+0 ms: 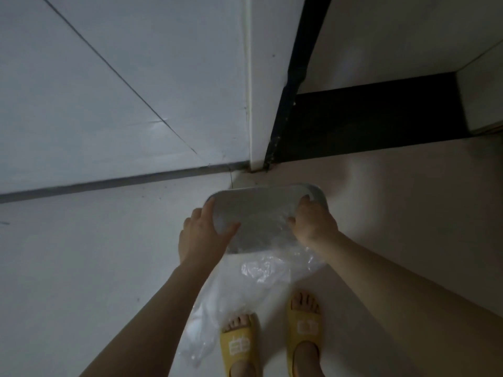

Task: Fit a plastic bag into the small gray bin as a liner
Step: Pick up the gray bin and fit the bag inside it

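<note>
left hand (202,235) and right hand (313,223) both clamped on gray bin (261,210) rim. plastic bag (261,270) trailing below grip: thin, limp, slippery; pinch its edge.

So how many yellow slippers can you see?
2. One slipper is on the left foot, beside the plastic bag hanging down. The other slipper is on the right foot, near the bottom middle.
</note>
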Available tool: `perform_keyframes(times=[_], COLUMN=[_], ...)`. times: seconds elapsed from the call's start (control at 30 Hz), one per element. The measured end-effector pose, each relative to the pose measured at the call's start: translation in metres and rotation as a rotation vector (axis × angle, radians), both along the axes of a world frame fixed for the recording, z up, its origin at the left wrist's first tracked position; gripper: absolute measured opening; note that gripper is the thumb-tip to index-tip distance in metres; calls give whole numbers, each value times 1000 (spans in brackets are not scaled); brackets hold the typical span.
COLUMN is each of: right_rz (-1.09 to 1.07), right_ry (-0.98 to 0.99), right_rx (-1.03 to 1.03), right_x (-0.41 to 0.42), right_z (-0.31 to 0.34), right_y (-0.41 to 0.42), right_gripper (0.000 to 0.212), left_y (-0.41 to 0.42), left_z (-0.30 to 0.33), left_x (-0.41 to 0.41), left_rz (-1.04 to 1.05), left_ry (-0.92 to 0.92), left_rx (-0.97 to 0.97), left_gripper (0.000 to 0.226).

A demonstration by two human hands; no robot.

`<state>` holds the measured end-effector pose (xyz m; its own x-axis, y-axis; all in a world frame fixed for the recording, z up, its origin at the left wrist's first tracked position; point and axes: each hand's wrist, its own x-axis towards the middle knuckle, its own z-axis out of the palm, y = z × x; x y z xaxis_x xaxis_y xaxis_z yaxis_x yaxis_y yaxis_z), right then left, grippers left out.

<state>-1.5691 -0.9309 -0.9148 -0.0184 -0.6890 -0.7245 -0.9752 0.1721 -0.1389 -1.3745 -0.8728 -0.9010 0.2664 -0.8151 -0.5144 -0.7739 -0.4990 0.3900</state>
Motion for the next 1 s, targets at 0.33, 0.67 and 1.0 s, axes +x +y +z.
perform_keyframes(times=[0.33,0.67,1.0], right_rz=[-162,-56,-218], right_ry=[-545,-404,-425], right_rx=[-134,-406,-574], right_x=[-60,-57,-39], right_z=[61,57,48], right_y=[55,74,18], right_gripper=[94,54,37], left_y=[90,90,10], left_z=[58,51,37], left_x=[47,34,34], left_rz=[253,150,213], left_ry=[569,356,289], left_rx=[234,-79,-124], left_gripper=[130,73,30])
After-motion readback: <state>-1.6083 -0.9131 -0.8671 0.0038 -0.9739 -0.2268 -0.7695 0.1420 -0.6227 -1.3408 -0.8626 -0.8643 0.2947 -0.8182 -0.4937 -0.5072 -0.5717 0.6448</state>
